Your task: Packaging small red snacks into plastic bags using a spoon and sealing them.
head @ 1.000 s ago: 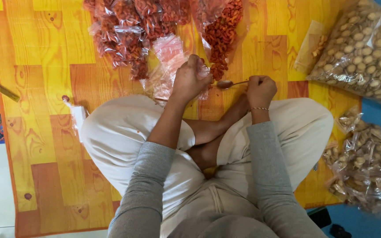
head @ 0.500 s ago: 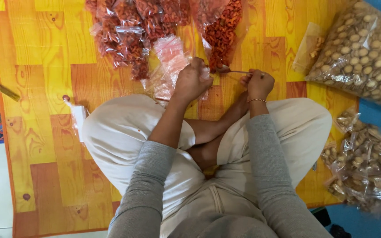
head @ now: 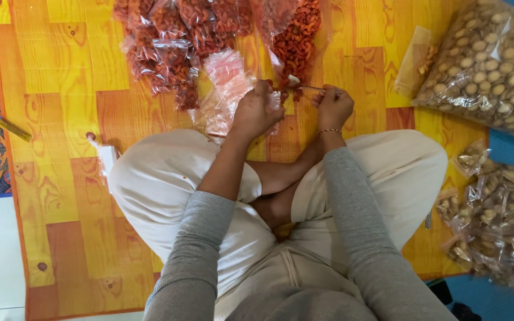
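On the wood-patterned floor mat (head: 60, 77), in front of the crossed legs, both hands work close together at the mouth of a small clear bag (head: 228, 89). The left hand (head: 258, 110) is closed around the bag's top, so the bag's opening is hidden behind the knuckles. The right hand (head: 333, 107) is pinched shut on a thin metal tool (head: 312, 88), probably a spoon handle; its far end sits at the bag's mouth, partly covered by the left hand, and the bowl cannot be made out clearly. The two hands are just beside each other, not touching as far as can be seen.

The bag lies slanted to the left of the hands, showing a pinkish tint; how much is in it is hard to tell. Just beyond the hands an open large bag of orange-red curled snacks (head: 295, 35) runs off the top edge. To its left lies a heap of small sealed packets (head: 168, 41) of the same reddish snack, also cut off at the top. At the right, a big clear sack of pale round pieces (head: 489, 65) is cropped by the edge, and below it a pile of small packets with beige contents (head: 495, 214).
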